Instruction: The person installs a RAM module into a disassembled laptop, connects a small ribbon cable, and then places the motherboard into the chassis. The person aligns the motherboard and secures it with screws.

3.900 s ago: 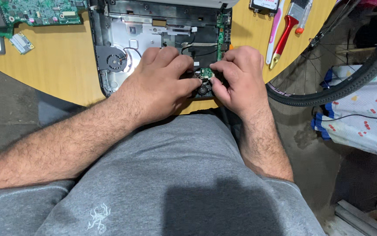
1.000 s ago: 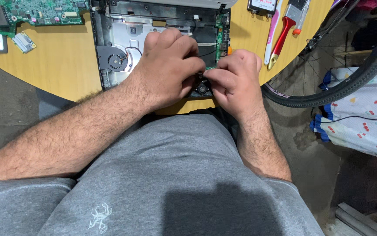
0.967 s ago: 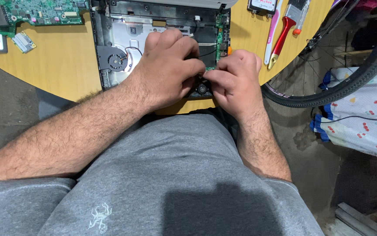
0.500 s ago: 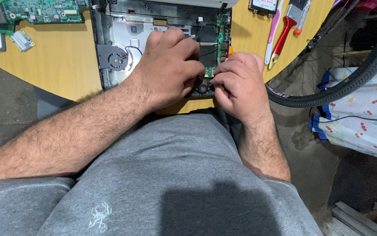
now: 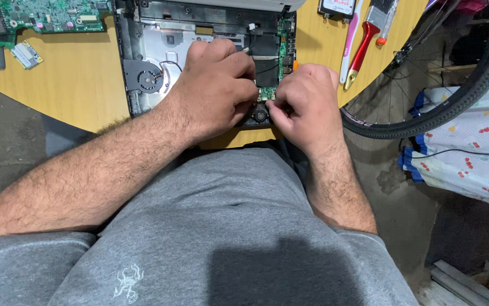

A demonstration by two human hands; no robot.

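board [image 5: 40,12]: far left of the fingers, on the table [image 5: 80,79]
fan [image 5: 145,76]: just left of the left hand [image 5: 216,88]
left hand: fingers curled on the laptop [image 5: 159,39]
right hand [image 5: 307,105]: fingertips pinching the small board [image 5: 285,39], at its near end
brush [image 5: 369,34]: right of the fingers

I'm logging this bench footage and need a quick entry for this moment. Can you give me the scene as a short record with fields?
surface: round wooden table
main item: opened laptop chassis, internals exposed
left hand: resting on the chassis, fingers curled at its near edge
right hand: fingers pinched at the small green board
fan: cooling fan, left of the left hand
far left: loose green circuit board
right side: red-handled brush
off the table: bicycle wheel
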